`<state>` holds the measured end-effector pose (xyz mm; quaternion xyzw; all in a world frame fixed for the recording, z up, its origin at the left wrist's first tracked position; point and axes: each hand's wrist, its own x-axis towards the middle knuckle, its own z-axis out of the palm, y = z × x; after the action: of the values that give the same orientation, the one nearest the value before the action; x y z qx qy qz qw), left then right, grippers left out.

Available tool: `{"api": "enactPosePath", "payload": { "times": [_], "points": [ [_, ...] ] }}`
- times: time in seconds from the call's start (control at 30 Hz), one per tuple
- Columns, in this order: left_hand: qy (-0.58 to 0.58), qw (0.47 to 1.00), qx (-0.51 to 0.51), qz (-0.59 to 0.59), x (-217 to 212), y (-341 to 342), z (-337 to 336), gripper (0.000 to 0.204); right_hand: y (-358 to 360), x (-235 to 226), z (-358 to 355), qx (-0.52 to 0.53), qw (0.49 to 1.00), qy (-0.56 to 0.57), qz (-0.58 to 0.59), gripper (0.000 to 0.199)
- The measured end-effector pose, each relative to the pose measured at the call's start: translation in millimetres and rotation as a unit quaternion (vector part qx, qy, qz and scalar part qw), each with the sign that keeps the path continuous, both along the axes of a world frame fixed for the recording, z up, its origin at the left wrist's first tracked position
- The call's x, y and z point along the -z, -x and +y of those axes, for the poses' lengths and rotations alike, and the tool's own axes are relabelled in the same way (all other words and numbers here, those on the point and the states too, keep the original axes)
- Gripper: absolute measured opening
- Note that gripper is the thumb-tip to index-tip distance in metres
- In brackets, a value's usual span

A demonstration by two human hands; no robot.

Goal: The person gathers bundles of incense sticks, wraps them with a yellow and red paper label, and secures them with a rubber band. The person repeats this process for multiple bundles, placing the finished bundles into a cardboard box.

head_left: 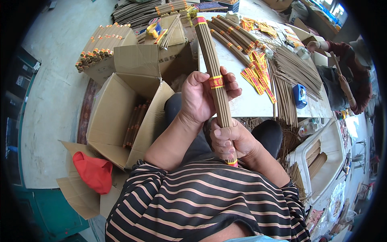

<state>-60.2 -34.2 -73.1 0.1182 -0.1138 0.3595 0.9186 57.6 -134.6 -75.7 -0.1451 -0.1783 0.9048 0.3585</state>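
Observation:
A long bundle of brown incense sticks [209, 48] stands tilted in front of my chest, its top leaning left and away. Red and yellow paper bands circle its top, middle and lower end. My left hand [198, 96] is closed round the bundle at the middle band, thumb on the near side. Lower down, my right hand [236, 139] wraps the bundle just above its bottom band. Beyond it on the white table [250, 107] lie banded bundles [234, 34], loose red and yellow paper bands [260, 74] and a spread of loose sticks [296, 68].
An open cardboard box [107, 113] at my left holds several bundles [136, 123]. Behind it rises a stack of bundles [100, 44]. A red cloth [92, 173] hangs over a flap. A blue object [299, 96] sits near the table edge, a white tub [332, 157] at right, another person [354, 76] beyond.

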Motion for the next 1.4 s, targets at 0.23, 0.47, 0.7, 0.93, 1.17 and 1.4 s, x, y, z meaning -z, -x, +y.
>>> {"api": "enactPosePath", "payload": {
  "times": [0.23, 0.47, 0.7, 0.93, 1.17, 1.4],
  "points": [
    [0.011, 0.999, 0.031, 0.001, 2, -1, -1, 0.037, -1, 3, -1, -0.002, 1.0, 0.004, 0.01, 0.017],
    [0.005, 0.998, -0.021, 0.057, 3, -3, -13, 0.036, -1, 1, -2, 0.005, 1.0, 0.017, 0.001, 0.017],
    [-0.121, 0.896, -0.216, 0.37, -9, 1, -10, 0.023, 0, -4, 9, 0.06, 0.966, -0.061, -0.244, 0.019],
    [-0.044, 0.92, -0.266, 0.284, -24, 14, 17, 0.023, 6, -8, 12, 0.077, 0.908, -0.175, -0.373, 0.021],
    [-0.06, 0.973, -0.133, 0.179, -4, 32, 35, 0.026, 8, -5, 13, -0.003, 0.967, -0.051, -0.251, 0.019],
    [-0.055, 0.994, -0.085, 0.037, 12, 28, 28, 0.026, 15, -1, 5, -0.015, 0.983, -0.01, -0.183, 0.017]
  ]
}}
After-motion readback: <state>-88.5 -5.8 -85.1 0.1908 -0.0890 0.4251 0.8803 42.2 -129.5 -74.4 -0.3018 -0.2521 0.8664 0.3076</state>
